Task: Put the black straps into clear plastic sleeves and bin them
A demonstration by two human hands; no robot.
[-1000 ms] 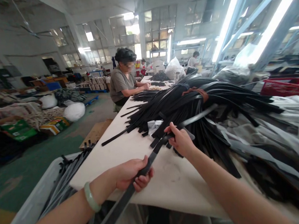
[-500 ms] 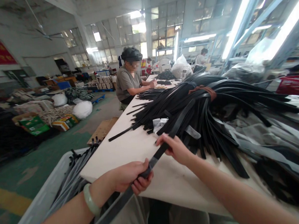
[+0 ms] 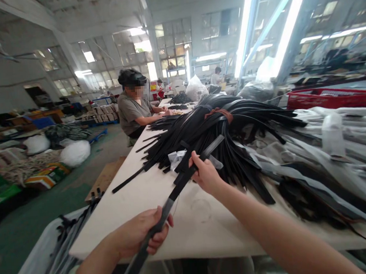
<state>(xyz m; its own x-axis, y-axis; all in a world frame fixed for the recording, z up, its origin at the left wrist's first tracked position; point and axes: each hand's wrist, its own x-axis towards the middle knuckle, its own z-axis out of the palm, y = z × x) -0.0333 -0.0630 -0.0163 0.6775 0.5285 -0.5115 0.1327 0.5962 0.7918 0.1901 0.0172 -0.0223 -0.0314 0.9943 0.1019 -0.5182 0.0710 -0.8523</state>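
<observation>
A long black strap (image 3: pixel 176 191) runs slantwise across the near part of the white table (image 3: pixel 205 231). My left hand (image 3: pixel 148 231) is closed around its lower stretch, which carries a greyish, translucent covering. Farther up, my right hand (image 3: pixel 203 173) pinches the strap between thumb and fingers, and the strap's end sticks out beyond it. Just past my right hand lies a big heap of black straps (image 3: pixel 171 142), bound by a brown tie (image 3: pixel 220 114). A crumpled whitish wrapper (image 3: pixel 176 159) rests at the heap's near side.
At lower left a pale bin (image 3: pixel 42 251) holds several wrapped straps. White plastic-wrapped pieces (image 3: pixel 333 135) cover the table's right side, with a red crate (image 3: pixel 333 97) behind. A co-worker (image 3: pixel 133 105) sits at the table's far left edge. Cardboard (image 3: pixel 104 180) lies beside the table.
The view has swung to the right. My right hand has shifted up along the strap, and more of the strap's end now shows past it. My left hand still grips it.
</observation>
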